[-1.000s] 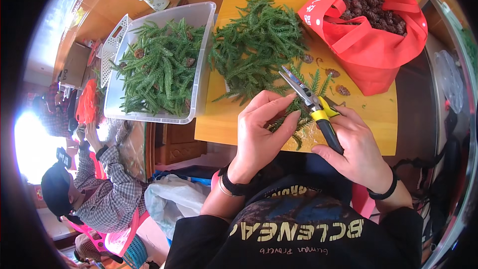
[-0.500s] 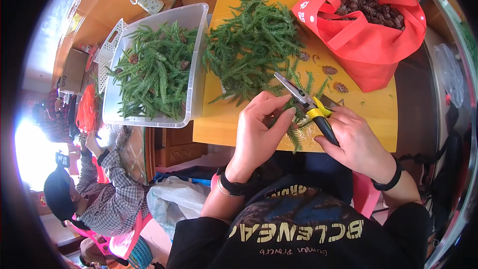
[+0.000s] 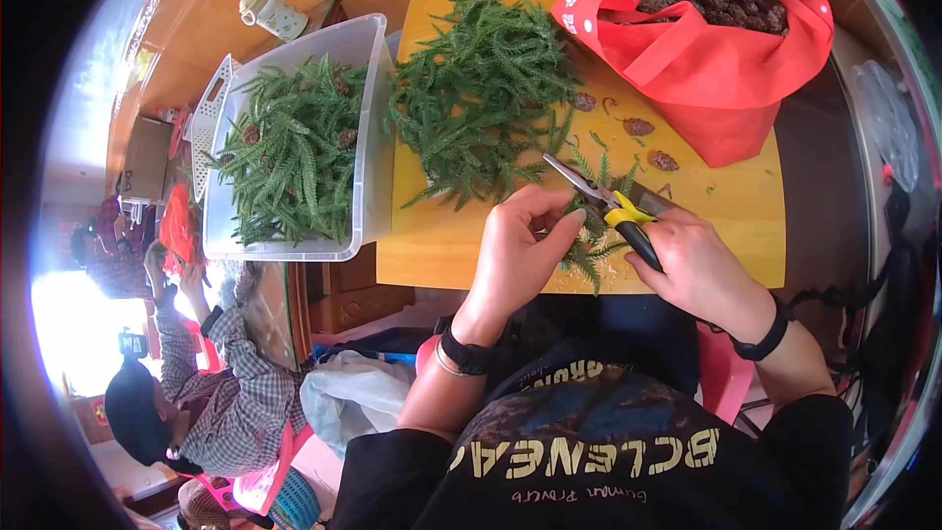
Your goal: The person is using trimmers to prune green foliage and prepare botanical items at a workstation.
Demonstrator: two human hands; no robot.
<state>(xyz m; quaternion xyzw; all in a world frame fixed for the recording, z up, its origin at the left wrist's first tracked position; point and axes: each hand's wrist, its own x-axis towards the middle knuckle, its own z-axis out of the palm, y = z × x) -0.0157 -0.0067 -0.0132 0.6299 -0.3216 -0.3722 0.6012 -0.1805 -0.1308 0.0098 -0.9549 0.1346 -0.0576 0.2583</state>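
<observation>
My right hand (image 3: 692, 255) is wrapped round the yellow-and-black handles of long-nose pliers (image 3: 620, 213), whose metal jaws point up and left. Close beside them, my left hand (image 3: 522, 247) pinches a green artificial pine sprig (image 3: 589, 253), its leaves spreading below and between the hands. My fingers hide the gripped part of the sprig. Just beyond the hands lies a heap of green pine sprigs (image 3: 481, 88) on the yellow board (image 3: 442, 260). A few loose pine cones (image 3: 663, 160) rest on the board to the right of the heap.
At left stands a clear plastic bin (image 3: 371, 152) of sprigs with cones among them. A red bag (image 3: 721, 88) full of pine cones sits at the far right. A lidded cup (image 3: 280, 15) is behind the bin. Another person (image 3: 221, 383) sits at lower left.
The pliers' handles sit deeper in my right hand and look closer together. My left hand keeps its pinch on the sprig. The whole view has shifted slightly.
</observation>
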